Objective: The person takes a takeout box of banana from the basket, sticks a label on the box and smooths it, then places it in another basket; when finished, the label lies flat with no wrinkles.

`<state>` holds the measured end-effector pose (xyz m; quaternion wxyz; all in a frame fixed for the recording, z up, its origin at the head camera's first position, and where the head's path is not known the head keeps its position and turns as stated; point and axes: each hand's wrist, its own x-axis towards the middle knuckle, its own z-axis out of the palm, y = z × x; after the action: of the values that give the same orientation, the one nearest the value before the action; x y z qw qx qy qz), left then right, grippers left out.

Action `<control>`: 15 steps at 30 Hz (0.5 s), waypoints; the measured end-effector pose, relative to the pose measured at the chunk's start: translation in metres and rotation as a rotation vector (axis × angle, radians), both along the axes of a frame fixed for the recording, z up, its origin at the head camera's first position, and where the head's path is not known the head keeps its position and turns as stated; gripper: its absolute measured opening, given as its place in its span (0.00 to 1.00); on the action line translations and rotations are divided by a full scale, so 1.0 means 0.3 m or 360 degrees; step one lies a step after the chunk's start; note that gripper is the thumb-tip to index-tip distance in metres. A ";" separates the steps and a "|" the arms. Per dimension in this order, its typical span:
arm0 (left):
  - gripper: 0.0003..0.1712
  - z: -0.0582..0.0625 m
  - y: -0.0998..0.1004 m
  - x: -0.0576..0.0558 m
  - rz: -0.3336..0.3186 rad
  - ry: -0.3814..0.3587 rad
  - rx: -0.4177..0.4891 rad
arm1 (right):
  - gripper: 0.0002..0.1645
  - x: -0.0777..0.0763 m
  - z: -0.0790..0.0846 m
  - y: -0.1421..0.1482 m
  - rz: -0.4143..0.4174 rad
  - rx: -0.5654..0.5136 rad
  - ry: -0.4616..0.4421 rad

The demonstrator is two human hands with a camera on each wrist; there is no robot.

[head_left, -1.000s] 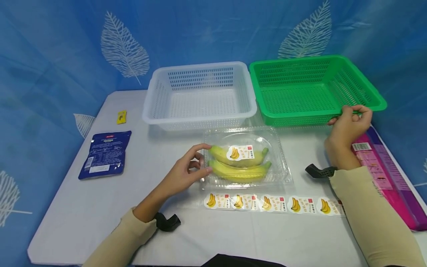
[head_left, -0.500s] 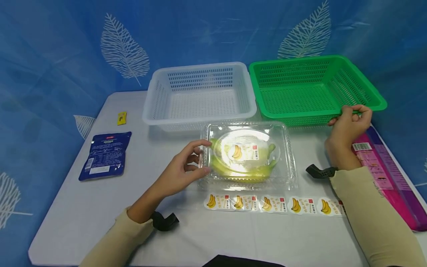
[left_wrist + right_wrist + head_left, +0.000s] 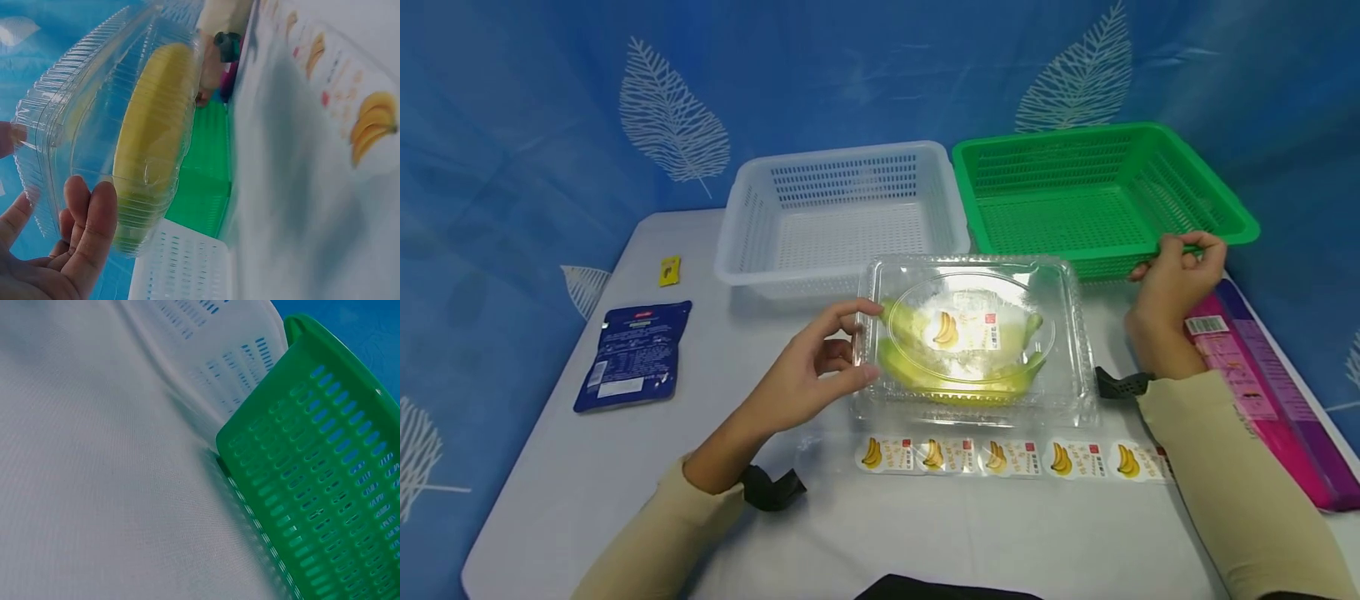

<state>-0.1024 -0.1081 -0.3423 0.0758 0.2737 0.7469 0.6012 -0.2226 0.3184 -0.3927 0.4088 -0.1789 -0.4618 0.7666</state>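
Note:
In the head view, my left hand (image 3: 805,371) grips the left edge of a clear plastic clamshell box (image 3: 1078,375), thumb below and index finger above. Yellow-green bananas (image 3: 917,375) lie inside it, and a white banana-print sticker (image 3: 966,332) is on its lid. The left wrist view shows the box (image 3: 53,119) held up off the table, with fingers against its ribbed side. My right hand (image 3: 1176,292) pinches the front rim of a green plastic basket (image 3: 1052,217) near its right corner. That hand is out of sight in the right wrist view, where the green basket's wall (image 3: 300,481) fills the right side.
A white basket (image 3: 850,237) stands left of the green one. A strip of banana stickers (image 3: 1011,458) lies in front of the box. At left are a dark blue pouch (image 3: 634,357) and a small yellow sachet (image 3: 670,271). A pink-purple package (image 3: 1247,367) lies under the right arm.
The box of bananas has risen from the table in my left hand and shifted slightly right. My right hand stays at the green basket's rim.

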 end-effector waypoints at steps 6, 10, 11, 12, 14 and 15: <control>0.34 0.019 0.006 -0.033 0.0027 0.0036 0.0053 | 0.06 -0.014 -0.009 0.008 0.0019 0.0014 0.0012; 0.34 0.027 0.017 -0.054 0.0031 -0.0021 0.0115 | 0.06 -0.015 -0.012 0.015 0.0038 -0.0018 0.0012; 0.34 0.031 0.021 -0.059 0.0032 -0.0041 0.0126 | 0.07 -0.014 -0.013 0.017 0.0035 -0.0020 0.0010; 0.33 0.035 0.025 -0.066 0.0031 -0.0060 0.0132 | 0.07 -0.014 -0.015 0.018 0.0030 -0.0016 0.0009; 0.33 0.044 0.034 -0.083 0.0038 -0.0089 0.0134 | 0.07 -0.013 -0.018 0.021 0.0021 -0.0017 0.0016; 0.33 0.049 0.038 -0.092 0.0043 -0.0092 0.0126 | 0.07 -0.012 -0.019 0.021 0.0017 -0.0011 0.0021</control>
<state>-0.1302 -0.0966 -0.3274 0.0782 0.2488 0.7237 0.6390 -0.2261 0.3248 -0.3985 0.4071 -0.1728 -0.4573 0.7715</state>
